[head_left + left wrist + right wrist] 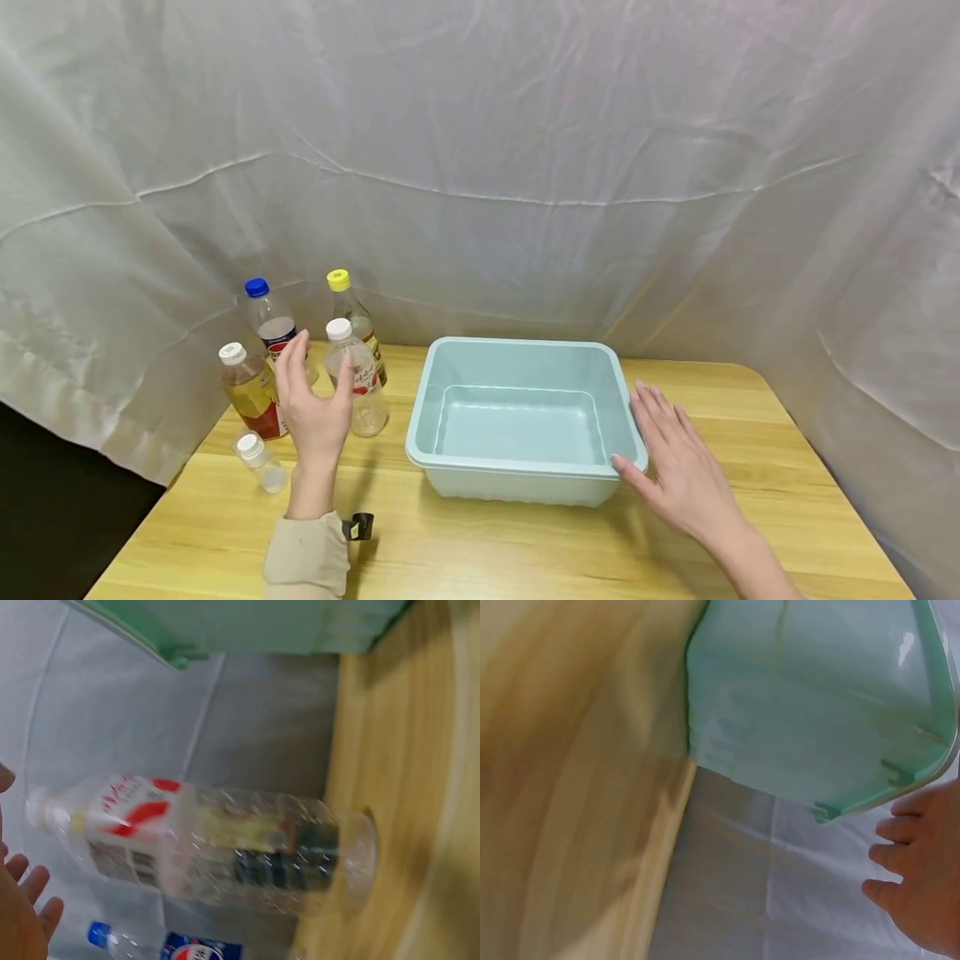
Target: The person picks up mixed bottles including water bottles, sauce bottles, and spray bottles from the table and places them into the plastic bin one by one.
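Grey cloth (480, 125) backs the worktop (420, 554), left hand (317, 412) loose and seemingly reaching for the clear bottle (367, 412) left of the tub (517, 488) — its grip must curl round — right hand (678, 467) unclenched at the tub's rim (517, 469).

The basin (517, 489) lay open to reaching from above, the right hand (678, 462) flanking its right rim. Bottles (367, 414) obstructed its left, a curtain (525, 258) its rear.
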A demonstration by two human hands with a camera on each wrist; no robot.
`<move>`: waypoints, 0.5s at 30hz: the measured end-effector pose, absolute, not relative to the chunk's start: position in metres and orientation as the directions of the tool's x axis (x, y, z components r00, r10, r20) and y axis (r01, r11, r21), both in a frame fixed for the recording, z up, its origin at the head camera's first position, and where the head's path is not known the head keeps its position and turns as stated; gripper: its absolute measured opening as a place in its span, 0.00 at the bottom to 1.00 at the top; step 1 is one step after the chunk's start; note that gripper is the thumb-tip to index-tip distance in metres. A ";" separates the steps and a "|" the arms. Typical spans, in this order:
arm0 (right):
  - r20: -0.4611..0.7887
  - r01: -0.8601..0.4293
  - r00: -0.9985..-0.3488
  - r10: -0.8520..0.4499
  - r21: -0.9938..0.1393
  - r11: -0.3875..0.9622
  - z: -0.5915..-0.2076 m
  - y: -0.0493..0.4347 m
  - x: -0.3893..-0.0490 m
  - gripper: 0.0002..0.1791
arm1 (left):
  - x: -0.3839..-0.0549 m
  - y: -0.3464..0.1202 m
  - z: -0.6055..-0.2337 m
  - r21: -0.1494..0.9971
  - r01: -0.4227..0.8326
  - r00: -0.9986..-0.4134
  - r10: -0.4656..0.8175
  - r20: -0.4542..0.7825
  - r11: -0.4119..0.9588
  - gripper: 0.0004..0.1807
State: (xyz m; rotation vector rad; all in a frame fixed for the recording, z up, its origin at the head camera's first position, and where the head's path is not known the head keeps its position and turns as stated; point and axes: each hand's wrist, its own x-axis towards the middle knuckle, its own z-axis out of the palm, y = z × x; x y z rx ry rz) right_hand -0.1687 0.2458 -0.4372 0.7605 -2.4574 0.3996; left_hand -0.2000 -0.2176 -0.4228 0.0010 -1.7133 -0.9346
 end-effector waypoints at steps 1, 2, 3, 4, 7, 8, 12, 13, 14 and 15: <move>0.560 -0.592 -0.703 -0.440 -0.118 0.797 -0.437 0.246 -0.169 0.46 | -0.201 -0.220 -0.425 0.588 0.433 -0.393 -0.444 0.805 0.683 0.34; 0.552 -0.593 -0.705 -0.445 -0.116 0.797 -0.436 0.246 -0.170 0.45 | -0.201 -0.222 -0.428 0.598 0.422 -0.413 -0.443 0.796 0.681 0.35; 0.542 -0.593 -0.710 -0.450 -0.114 0.797 -0.436 0.246 -0.170 0.45 | -0.202 -0.223 -0.430 0.608 0.410 -0.434 -0.441 0.786 0.680 0.36; 0.534 -0.592 -0.713 -0.454 -0.111 0.798 -0.435 0.247 -0.170 0.45 | -0.203 -0.225 -0.433 0.617 0.395 -0.456 -0.438 0.775 0.681 0.36; 0.512 -0.586 -0.724 -0.461 -0.105 0.803 -0.435 0.247 -0.170 0.45 | -0.205 -0.227 -0.439 0.645 0.355 -0.516 -0.434 0.739 0.676 0.37; 0.507 -0.584 -0.727 -0.462 -0.103 0.805 -0.434 0.247 -0.170 0.45 | -0.205 -0.228 -0.441 0.653 0.341 -0.535 -0.432 0.726 0.676 0.38; 0.492 -0.578 -0.738 -0.461 -0.109 0.809 -0.434 0.247 -0.169 0.45 | -0.207 -0.230 -0.447 0.682 0.308 -0.598 -0.422 0.681 0.664 0.40; 0.489 -0.577 -0.741 -0.460 -0.112 0.809 -0.434 0.246 -0.169 0.46 | -0.207 -0.230 -0.448 0.688 0.305 -0.610 -0.419 0.672 0.658 0.40; 0.486 -0.576 -0.743 -0.460 -0.114 0.809 -0.435 0.246 -0.169 0.46 | -0.207 -0.230 -0.449 0.693 0.302 -0.621 -0.416 0.664 0.655 0.41; 0.484 -0.575 -0.745 -0.459 -0.117 0.810 -0.435 0.246 -0.169 0.46 | -0.208 -0.231 -0.449 0.698 0.297 -0.634 -0.411 0.655 0.652 0.41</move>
